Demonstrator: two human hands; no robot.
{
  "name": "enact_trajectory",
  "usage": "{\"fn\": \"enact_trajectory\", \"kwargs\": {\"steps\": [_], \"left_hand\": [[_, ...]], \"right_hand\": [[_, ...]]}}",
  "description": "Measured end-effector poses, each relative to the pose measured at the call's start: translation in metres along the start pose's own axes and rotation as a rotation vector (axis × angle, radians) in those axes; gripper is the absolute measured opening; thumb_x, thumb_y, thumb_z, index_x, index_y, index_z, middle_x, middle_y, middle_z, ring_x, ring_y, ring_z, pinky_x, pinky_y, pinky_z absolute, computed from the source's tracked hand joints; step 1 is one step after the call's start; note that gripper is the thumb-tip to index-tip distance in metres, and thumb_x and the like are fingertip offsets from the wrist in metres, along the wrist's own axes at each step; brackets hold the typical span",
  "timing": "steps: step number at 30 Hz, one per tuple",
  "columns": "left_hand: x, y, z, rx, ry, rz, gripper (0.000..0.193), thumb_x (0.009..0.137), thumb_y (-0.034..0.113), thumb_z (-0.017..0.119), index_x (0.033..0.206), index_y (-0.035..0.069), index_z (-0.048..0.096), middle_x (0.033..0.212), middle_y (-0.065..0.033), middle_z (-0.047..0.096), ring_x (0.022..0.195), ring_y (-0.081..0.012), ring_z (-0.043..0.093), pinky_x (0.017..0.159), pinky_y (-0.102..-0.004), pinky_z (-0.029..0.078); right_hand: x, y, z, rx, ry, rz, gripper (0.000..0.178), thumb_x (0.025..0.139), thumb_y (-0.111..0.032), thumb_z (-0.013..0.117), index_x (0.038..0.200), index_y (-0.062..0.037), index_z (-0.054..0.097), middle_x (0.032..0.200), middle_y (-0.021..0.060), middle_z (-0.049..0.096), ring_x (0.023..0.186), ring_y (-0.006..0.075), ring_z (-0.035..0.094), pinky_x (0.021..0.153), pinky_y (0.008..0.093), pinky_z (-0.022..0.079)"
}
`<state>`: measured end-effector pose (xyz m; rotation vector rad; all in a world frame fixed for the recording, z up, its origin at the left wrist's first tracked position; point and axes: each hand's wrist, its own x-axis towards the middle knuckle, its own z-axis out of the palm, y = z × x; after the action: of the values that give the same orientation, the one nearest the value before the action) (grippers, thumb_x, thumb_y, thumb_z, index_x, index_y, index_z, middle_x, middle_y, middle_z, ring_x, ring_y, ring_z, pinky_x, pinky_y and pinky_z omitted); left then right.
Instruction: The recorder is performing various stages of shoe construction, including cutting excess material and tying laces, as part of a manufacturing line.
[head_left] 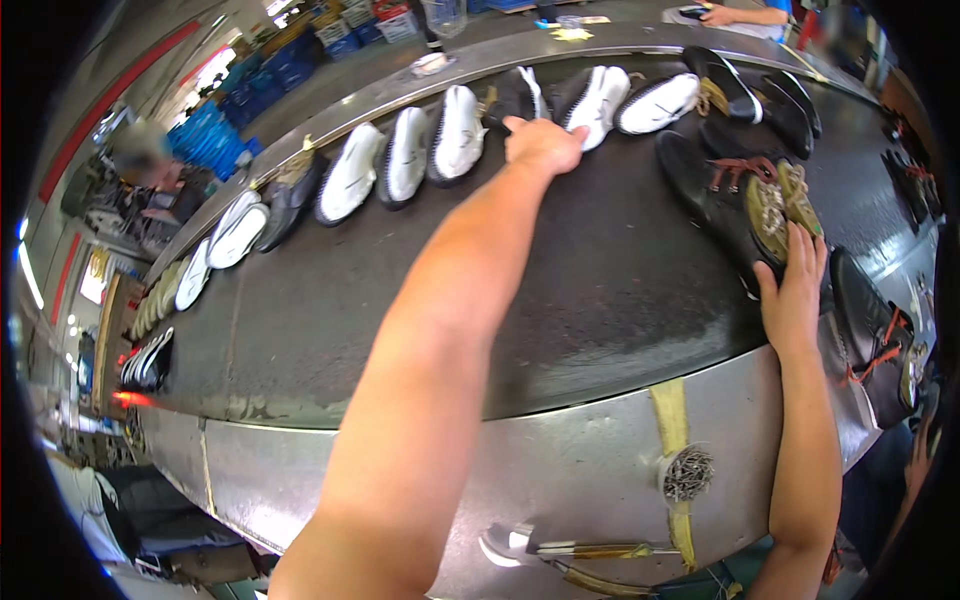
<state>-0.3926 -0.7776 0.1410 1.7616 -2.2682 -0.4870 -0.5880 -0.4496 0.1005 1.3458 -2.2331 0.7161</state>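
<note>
Stretched far across the bench, my left hand [545,147] closes at the near end of a black shoe [514,98] in the row; its fingers are partly hidden. A white-covered shoe [598,108] stands just right of that hand. At the right, my right hand [797,283] lies with straight fingers and thumb apart against a black shoe [698,200] with dark red laces. Olive-gold shoe forms [768,222] show beside its fingertips.
White shoes [350,175] and dark ones line the belt's [400,310] far edge. Another black shoe with red laces [880,345] sits at the right. On the metal ledge are a cup of nails [688,472] and a hammer [515,545]. A person [150,165] is at the far left.
</note>
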Motion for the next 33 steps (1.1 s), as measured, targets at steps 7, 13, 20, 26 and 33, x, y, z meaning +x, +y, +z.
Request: {"fn": "enact_trajectory", "kwargs": {"steps": [7, 13, 20, 26, 33], "left_hand": [[-0.139, -0.078, -0.083, 0.079, -0.147, 0.174, 0.081, 0.091, 0.067, 0.052, 0.13, -0.004, 0.06, 0.145, -0.0286, 0.044, 0.128, -0.0395, 0.053, 0.108, -0.0431, 0.043], [-0.312, -0.195, -0.177, 0.035, -0.23, 0.098, 0.07, 0.089, 0.063, 0.06, 0.124, 0.002, 0.068, 0.147, -0.0285, 0.04, 0.128, -0.0411, 0.051, 0.108, -0.0436, 0.042], [-0.523, -0.352, -0.252, -0.285, 0.04, -0.055, 0.054, 0.088, 0.045, 0.072, 0.12, 0.002, 0.069, 0.131, -0.0276, 0.05, 0.115, -0.0408, 0.054, 0.104, -0.0438, 0.042], [-0.629, -0.425, -0.254, 0.294, 0.056, -0.054, 0.065, 0.084, 0.036, 0.074, 0.135, 0.001, 0.057, 0.15, -0.0348, 0.034, 0.142, -0.0481, 0.032, 0.116, -0.0458, 0.03], [-0.481, -0.36, -0.249, 0.163, -0.103, -0.112, 0.091, 0.082, 0.053, 0.071, 0.141, -0.011, 0.042, 0.137, -0.0332, 0.052, 0.13, -0.042, 0.051, 0.108, -0.0415, 0.042]], "right_hand": [[0.003, 0.019, 0.021, 0.0, 0.019, -0.017, 0.066, 0.089, -0.016, 0.07, 0.146, -0.0011, 0.041, 0.151, 0.022, 0.04, 0.144, 0.0427, 0.03, 0.119, 0.0473, 0.027], [-0.001, 0.033, 0.013, 0.264, 0.202, -0.103, 0.058, 0.096, -0.02, 0.063, 0.145, 0.0013, 0.041, 0.152, 0.0214, 0.04, 0.142, 0.0388, 0.035, 0.118, 0.0446, 0.028], [-0.12, -0.082, -0.133, 0.674, -0.114, -0.32, 0.04, 0.096, -0.015, 0.059, 0.132, 0.0017, 0.055, 0.14, 0.0215, 0.053, 0.129, 0.0379, 0.05, 0.106, 0.0425, 0.04], [-0.225, -0.176, -0.2, 0.319, -0.415, -0.685, 0.061, 0.086, -0.026, 0.069, 0.133, 0.0067, 0.05, 0.136, 0.0235, 0.05, 0.126, 0.0418, 0.047, 0.107, 0.0526, 0.037], [-0.258, -0.179, -0.209, 0.182, -0.516, -0.557, 0.068, 0.082, -0.021, 0.074, 0.137, 0.0059, 0.045, 0.135, 0.0214, 0.048, 0.125, 0.0404, 0.045, 0.104, 0.0485, 0.039]]}}
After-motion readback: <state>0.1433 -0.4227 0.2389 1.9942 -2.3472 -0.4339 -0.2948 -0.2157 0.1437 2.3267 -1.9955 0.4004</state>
